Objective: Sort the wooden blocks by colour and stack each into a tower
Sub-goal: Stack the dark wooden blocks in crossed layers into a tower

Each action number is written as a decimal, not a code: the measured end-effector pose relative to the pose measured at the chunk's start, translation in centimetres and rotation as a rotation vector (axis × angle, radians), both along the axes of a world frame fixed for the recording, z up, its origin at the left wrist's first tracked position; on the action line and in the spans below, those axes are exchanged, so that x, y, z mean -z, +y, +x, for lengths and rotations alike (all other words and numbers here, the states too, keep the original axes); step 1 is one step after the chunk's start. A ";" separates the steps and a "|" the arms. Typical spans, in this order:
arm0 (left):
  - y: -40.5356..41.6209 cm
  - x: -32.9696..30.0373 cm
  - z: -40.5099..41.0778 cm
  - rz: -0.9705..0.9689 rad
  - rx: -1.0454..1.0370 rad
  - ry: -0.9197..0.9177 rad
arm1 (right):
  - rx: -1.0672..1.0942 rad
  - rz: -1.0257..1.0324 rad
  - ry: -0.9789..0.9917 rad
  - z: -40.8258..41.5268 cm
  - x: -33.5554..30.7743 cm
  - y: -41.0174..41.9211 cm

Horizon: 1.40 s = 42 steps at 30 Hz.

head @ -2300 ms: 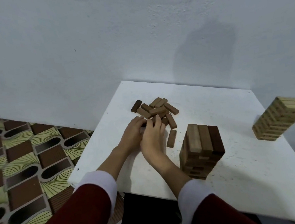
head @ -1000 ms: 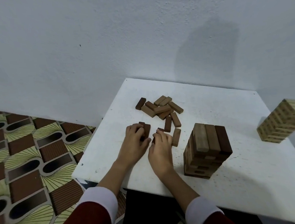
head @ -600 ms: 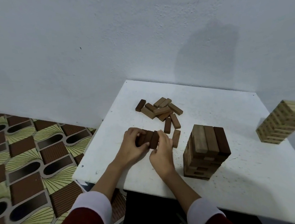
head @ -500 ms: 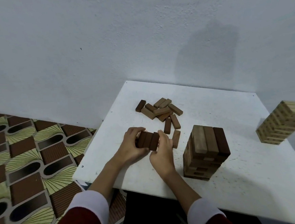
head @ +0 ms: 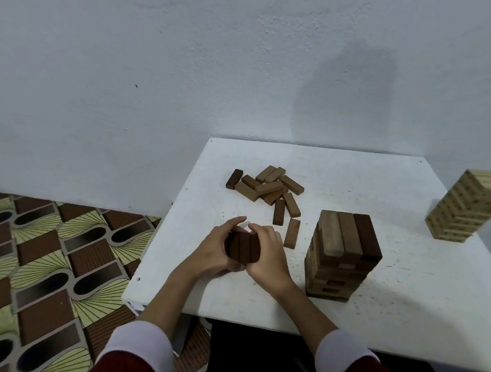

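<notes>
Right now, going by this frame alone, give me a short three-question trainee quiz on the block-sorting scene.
1. True or false: the left hand and right hand together clasp a row of dark blocks.
2. The brown tower stands where relative to the hands? A) left B) right C) behind
3. Fill in: the pale tower stands near the table's ____ edge.

Key: 1 true; 2 B; 3 right.
</notes>
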<state>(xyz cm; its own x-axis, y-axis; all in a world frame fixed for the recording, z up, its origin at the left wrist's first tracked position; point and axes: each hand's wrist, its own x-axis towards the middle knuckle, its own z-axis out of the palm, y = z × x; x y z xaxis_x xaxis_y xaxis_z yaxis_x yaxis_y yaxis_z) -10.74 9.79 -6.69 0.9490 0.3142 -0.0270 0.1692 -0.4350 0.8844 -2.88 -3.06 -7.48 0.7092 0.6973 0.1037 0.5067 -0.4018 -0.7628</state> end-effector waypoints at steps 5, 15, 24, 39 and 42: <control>0.1 0.5 -0.2 0.015 -0.018 0.015 | -0.022 -0.020 -0.029 0.0 0.3 0.1; 0.1 0.3 -0.3 0.000 -0.012 0.012 | -0.020 0.011 -0.035 0.2 0.5 0.1; 0.4 0.2 -0.5 -0.006 0.021 0.065 | -0.046 0.018 -0.035 0.3 0.4 -0.2; 0.5 0.1 -0.5 0.015 0.025 0.062 | -0.055 0.047 -0.044 0.3 0.8 -0.3; 0.6 0.2 -0.4 0.049 0.035 0.076 | -0.052 0.049 -0.059 0.3 0.8 -0.3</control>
<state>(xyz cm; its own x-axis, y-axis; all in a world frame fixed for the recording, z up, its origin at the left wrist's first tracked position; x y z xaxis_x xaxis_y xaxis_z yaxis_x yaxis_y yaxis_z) -11.18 10.42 -6.89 0.9552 0.2834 -0.0847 0.2187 -0.4839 0.8474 -2.61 -3.34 -8.33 0.6636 0.7263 0.1791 0.5704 -0.3364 -0.7493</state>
